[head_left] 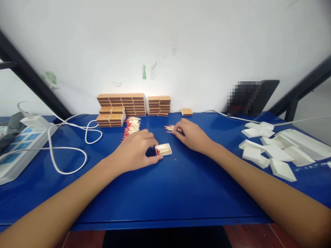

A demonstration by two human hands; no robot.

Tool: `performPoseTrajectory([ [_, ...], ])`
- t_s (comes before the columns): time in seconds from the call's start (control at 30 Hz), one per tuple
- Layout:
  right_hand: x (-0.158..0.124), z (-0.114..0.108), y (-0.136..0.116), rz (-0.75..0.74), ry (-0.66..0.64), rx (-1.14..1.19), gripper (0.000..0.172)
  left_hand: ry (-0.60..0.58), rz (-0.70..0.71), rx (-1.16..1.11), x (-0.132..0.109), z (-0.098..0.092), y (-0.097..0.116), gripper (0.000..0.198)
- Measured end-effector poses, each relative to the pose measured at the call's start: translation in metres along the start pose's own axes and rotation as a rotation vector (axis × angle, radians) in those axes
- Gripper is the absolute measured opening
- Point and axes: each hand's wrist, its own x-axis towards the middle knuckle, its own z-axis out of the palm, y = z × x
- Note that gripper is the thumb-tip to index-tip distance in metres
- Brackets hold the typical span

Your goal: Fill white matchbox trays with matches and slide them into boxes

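A small white matchbox tray with some red-tipped matches in it lies on the blue table. My left hand grips its left end between thumb and fingers. Further right and back, my right hand is closed, its thumb and fingertips pinched at a little bunch of matches on the table. Whether a match is between those fingertips is too small to make out. Just behind my left hand spreads a big heap of loose matches, partly hidden by the hand.
Stacked matchboxes line the wall, with a smaller stack beside them and a single matchbox further right. White trays lie in a pile at right. A power strip and looping white cable occupy the left.
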Motion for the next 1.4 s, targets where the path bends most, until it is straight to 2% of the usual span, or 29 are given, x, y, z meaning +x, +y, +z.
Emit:
performPoseTrajectory([
  [0.17,0.0,0.0,0.001,-0.005,0.008,0.016,0.003,0.002,-0.003,-0.004,0.0,0.0,0.0,0.027],
  [0.47,-0.002,-0.005,0.0,-0.048,-0.07,0.015,0.013,0.001,0.001,0.0,-0.001,0.001,-0.001,0.026],
  [0.67,-0.019,-0.023,-0.03,-0.179,-0.097,0.104,0.013,0.049,-0.054,0.045,-0.001,0.002,-0.002,0.025],
  [0.83,-0.028,-0.018,-0.05,-0.283,-0.15,0.078,0.01,0.053,-0.039,0.037,-0.001,0.003,0.001,0.026],
  [0.93,-0.022,-0.013,-0.038,-0.265,-0.077,0.155,0.01,0.043,-0.043,0.027,-0.001,0.003,0.001,0.026],
  [1.0,-0.015,-0.01,-0.022,-0.167,0.038,0.161,0.009,0.037,-0.047,0.025,-0.001,0.003,0.001,0.026],
  [1.07,-0.008,-0.008,-0.007,-0.08,0.098,0.13,0.007,0.029,-0.05,0.026,-0.001,0.003,0.001,0.026],
  [1.2,0.002,-0.002,0.007,-0.034,0.051,0.112,0.008,0.017,-0.061,0.018,0.0,0.002,0.002,0.027],
  [1.4,0.004,0.004,0.002,-0.056,-0.001,0.029,0.01,0.016,-0.061,0.009,0.0,0.001,0.001,0.026],
])
